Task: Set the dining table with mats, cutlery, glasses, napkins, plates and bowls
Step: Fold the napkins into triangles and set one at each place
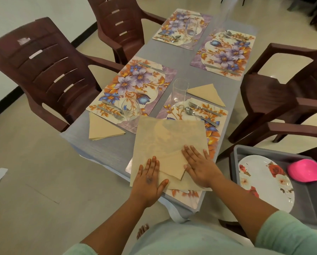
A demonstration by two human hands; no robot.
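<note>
Head view: a napkin (165, 137) is being folded on the near mat (183, 196), pressed flat by the left hand (148, 179) and right hand (200, 167) with straight fingers, and a neat crease seems needed next.

A bare strip of table (183, 70) runs between the mat columns. Two glasses (179, 92) (131, 111) and chairs (43, 70) along both sides obstruct lateral reach.

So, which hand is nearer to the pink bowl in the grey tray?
The right hand is nearer. It presses the napkin just left of the tray holding the pink bowl; the left hand lies farther left.
</note>
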